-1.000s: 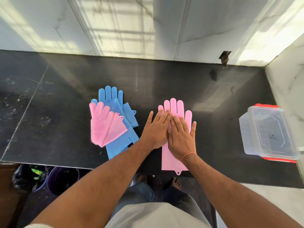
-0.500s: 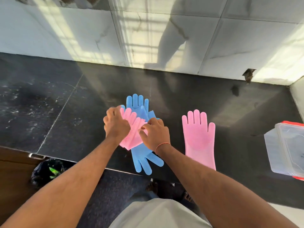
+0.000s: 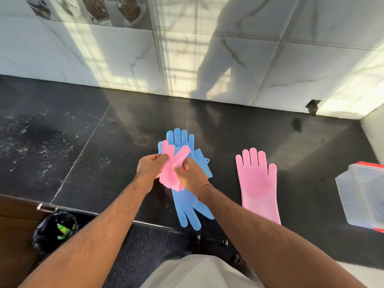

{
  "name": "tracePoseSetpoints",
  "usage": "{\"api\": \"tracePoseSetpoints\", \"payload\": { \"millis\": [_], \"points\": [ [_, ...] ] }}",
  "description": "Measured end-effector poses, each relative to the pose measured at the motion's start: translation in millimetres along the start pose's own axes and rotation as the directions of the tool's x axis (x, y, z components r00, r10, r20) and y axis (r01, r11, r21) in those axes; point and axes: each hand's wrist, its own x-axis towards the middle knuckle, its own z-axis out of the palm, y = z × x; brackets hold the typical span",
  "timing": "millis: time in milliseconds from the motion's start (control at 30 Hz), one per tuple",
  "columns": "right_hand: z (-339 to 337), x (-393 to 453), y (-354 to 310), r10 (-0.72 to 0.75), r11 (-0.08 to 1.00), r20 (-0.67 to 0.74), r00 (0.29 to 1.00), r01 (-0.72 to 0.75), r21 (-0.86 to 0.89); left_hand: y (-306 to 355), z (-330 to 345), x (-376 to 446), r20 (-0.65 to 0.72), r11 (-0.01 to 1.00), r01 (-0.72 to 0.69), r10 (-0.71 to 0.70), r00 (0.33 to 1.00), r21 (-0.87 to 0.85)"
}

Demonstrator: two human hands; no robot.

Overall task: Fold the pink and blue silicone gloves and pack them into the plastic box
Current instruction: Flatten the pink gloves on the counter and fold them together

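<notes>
Four gloves lie or are held on the dark stone counter point(image 3: 87, 142), two pink and two blue. At the far left, below the counter's near edge, a bin lined with a black bag point(image 3: 55, 230) stands on the floor. Moving right, the left hand point(image 3: 150, 167) pinches the left side of a crumpled pink glove point(image 3: 172, 165), thumb and fingers closed on it near its fingers. The right hand point(image 3: 190, 177), with an orange thread at the wrist, grips the same glove from the right, its fingers closed into the bristled palm. The glove is bunched between the two hands, above the blue gloves point(image 3: 188, 202), which lie overlapping on the counter: one points its fingers to the far wall, the other points its fingers over the near edge. Further right, well apart from the hands, a flat pink glove point(image 3: 257, 183) lies bristle side up, fingers toward the far wall. At the right edge sits the clear plastic box point(image 3: 361, 194), with something red-orange under it, partly cut off by the frame.
</notes>
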Motion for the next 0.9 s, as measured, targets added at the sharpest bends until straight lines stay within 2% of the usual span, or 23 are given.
{"api": "tracePoseSetpoints", "payload": {
  "millis": [100, 200, 300, 367, 467, 600, 667, 767, 900],
  "points": [
    [-20.7, -7.6, -4.7, -0.104, 0.976, -0.098, 0.990, 0.121, 0.179, 18.8, 13.0, 1.1, 0.027, 0.992, -0.064, 0.067, 0.997, -0.112],
    [-51.9, -16.1, -7.8, -0.218, 0.929, -0.188, 0.958, 0.263, 0.260, 40.9, 27.1, -4.5, 0.092, 0.968, -0.162, 0.182, 0.979, -0.194],
    [-90.0, -27.4, -14.4, -0.284, 0.861, -0.291, 0.914, 0.376, 0.341, 62.1, 51.9, -9.5, 0.188, 0.938, -0.132, 0.200, 0.962, -0.321],
    [-119.9, -35.2, -16.6, -0.299, 0.837, -0.363, 0.882, 0.425, 0.344, 70.3, 70.7, -9.5, 0.332, 0.925, -0.068, 0.203, 0.921, -0.375],
    [-163.5, -46.6, -11.8, -0.286, 0.820, -0.454, 0.844, 0.461, 0.340, 78.7, 110.4, -14.7, 0.554, 0.886, 0.034, 0.259, 0.791, -0.462],
    [-215.2, -68.9, 19.3, -0.179, 0.851, -0.491, 0.853, 0.385, 0.358, 84.5, 173.6, -30.7, 0.646, 0.828, 0.132, 0.315, 0.696, -0.545],
    [-235.2, -85.9, 43.7, -0.075, 0.811, -0.435, 0.897, 0.309, 0.497, 83.8, 201.2, -38.5, 0.681, 0.847, 0.111, 0.333, 0.652, -0.520],
    [-252.3, -116.1, 88.8, -0.010, 0.682, -0.275, 0.961, 0.207, 0.702, 74.8, 240.9, -51.5, 0.705, 0.883, 0.118, 0.275, 0.654, -0.454],
    [-259.9, -145.3, 148.8, 0.095, 0.715, -0.172, 0.981, 0.054, 0.697, 49.8, 295.8, -64.9, 0.719, 0.940, 0.065, 0.211, 0.662, -0.336]
  ]
}}
